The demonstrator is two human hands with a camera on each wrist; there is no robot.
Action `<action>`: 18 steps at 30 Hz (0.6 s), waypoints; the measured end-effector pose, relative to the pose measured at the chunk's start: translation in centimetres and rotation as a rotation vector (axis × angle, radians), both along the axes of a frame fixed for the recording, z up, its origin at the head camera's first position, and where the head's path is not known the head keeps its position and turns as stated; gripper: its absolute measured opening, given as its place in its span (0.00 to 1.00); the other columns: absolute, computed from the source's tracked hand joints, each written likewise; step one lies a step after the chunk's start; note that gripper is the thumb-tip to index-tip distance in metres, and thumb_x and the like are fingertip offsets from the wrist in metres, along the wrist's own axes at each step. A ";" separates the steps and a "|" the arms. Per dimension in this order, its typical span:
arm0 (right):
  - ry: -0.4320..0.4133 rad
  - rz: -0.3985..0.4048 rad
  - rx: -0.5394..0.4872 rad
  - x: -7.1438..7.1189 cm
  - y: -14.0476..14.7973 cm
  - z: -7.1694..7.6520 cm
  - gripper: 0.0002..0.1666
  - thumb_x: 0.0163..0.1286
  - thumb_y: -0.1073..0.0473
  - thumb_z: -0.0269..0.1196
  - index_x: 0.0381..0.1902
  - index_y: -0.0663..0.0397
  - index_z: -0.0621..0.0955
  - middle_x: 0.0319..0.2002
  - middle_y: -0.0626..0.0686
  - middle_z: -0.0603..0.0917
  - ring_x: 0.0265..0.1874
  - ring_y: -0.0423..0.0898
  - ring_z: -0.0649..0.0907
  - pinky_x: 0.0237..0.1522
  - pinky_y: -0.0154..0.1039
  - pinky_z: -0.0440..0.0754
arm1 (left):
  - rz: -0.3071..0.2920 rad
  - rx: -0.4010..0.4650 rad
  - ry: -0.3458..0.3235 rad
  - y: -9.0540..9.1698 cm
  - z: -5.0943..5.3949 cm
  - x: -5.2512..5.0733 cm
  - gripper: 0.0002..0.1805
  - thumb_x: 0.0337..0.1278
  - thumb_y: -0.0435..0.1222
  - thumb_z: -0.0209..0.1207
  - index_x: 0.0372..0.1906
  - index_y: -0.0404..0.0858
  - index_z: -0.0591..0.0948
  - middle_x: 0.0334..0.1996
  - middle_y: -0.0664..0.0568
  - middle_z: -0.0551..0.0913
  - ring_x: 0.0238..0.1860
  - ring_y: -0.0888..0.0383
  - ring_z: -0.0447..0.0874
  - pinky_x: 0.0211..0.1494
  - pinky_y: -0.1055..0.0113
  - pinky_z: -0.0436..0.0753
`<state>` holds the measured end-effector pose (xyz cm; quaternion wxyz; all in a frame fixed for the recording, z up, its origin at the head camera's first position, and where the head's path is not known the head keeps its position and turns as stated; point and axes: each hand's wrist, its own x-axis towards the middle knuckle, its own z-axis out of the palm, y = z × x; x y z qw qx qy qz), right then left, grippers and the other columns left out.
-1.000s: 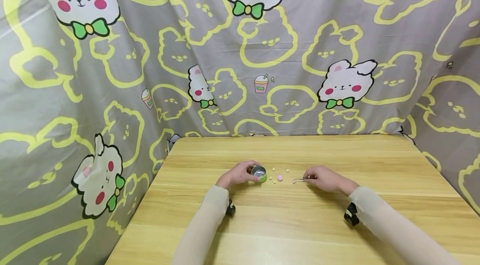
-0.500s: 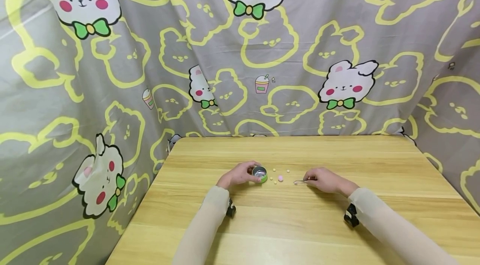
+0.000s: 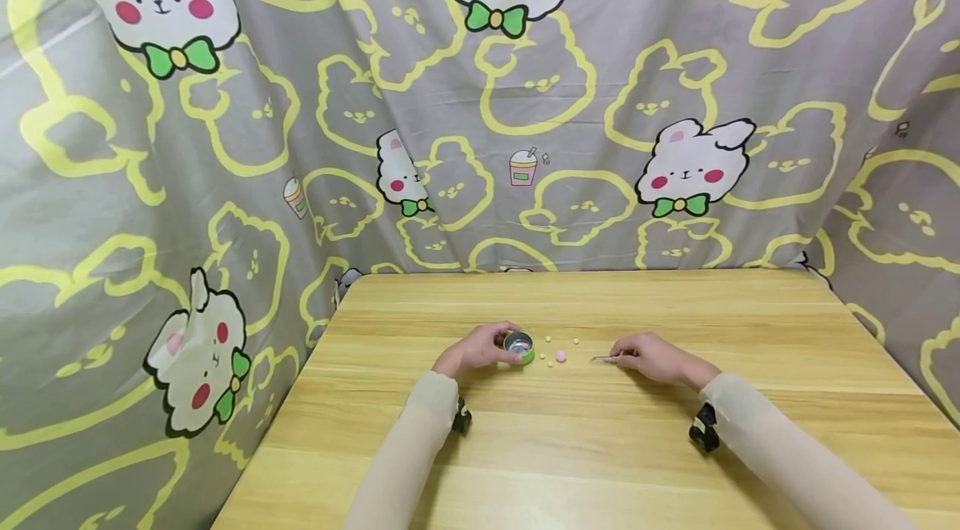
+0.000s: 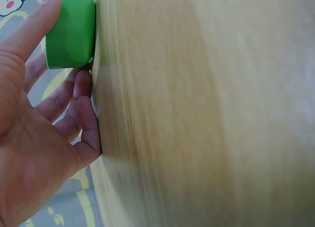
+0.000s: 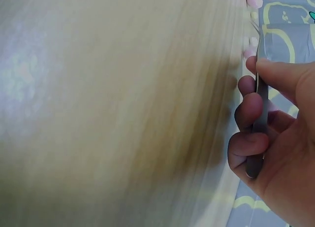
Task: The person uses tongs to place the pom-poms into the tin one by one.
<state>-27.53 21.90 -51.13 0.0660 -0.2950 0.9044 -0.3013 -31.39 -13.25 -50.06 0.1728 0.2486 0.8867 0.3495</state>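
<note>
My left hand point(image 3: 482, 347) grips a small round green tin point(image 3: 528, 357) between thumb and fingers. The tin stands upright on the table, its silvery inside facing up. Close up in the left wrist view, the thumb lies along the tin's smooth green wall point(image 4: 74, 35). My right hand point(image 3: 654, 358) pinches dark metal tweezers point(image 5: 262, 104), tips pointing left toward the tin. Between tin and tweezers lie a pink ball point(image 3: 561, 356) and several smaller pale yellow balls point(image 3: 547, 339). Whether the tweezer tips hold anything, I cannot tell.
The wood-grain table point(image 3: 555, 463) spreads under both forearms. Behind it and to both sides hangs a grey curtain point(image 3: 465, 97) printed with yellow outlines and white cartoon animals. A black wrist camera point(image 3: 703, 428) sits under the right wrist, another point(image 3: 461, 416) under the left.
The tweezers and right hand have shifted slightly right. A pale speck seen at the tweezer tips before no longer shows in the head view. The left hand and tin have stayed put.
</note>
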 end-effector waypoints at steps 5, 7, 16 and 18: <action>-0.007 -0.010 -0.022 0.0 0.0 0.3 0.08 0.69 0.62 0.57 0.40 0.53 0.83 0.34 0.44 0.81 0.31 0.40 0.75 0.34 0.39 0.72 | -0.008 0.006 -0.005 0.0 0.0 0.0 0.29 0.52 0.45 0.67 0.60 0.47 0.74 0.45 0.57 0.78 0.45 0.60 0.75 0.49 0.63 0.73; -0.012 -0.020 -0.040 0.0 0.1 0.5 0.08 0.70 0.63 0.57 0.41 0.54 0.83 0.33 0.45 0.81 0.30 0.41 0.75 0.34 0.39 0.72 | -0.011 0.009 -0.006 0.0 0.0 0.0 0.29 0.52 0.45 0.67 0.60 0.47 0.74 0.45 0.56 0.78 0.44 0.60 0.75 0.49 0.63 0.73; -0.010 -0.085 -0.070 -0.3 1.2 1.3 0.09 0.69 0.63 0.58 0.43 0.55 0.83 0.33 0.47 0.81 0.30 0.41 0.75 0.33 0.39 0.73 | -0.016 0.010 0.000 0.0 0.1 0.0 0.29 0.53 0.44 0.67 0.60 0.46 0.74 0.46 0.54 0.78 0.45 0.59 0.74 0.50 0.63 0.72; 0.008 -0.091 -0.058 -0.3 1.5 1.3 0.08 0.68 0.64 0.58 0.41 0.56 0.83 0.33 0.47 0.81 0.31 0.41 0.76 0.34 0.40 0.73 | -0.019 0.016 0.004 0.0 0.1 0.0 0.29 0.52 0.44 0.67 0.60 0.45 0.74 0.46 0.53 0.78 0.46 0.58 0.75 0.51 0.62 0.73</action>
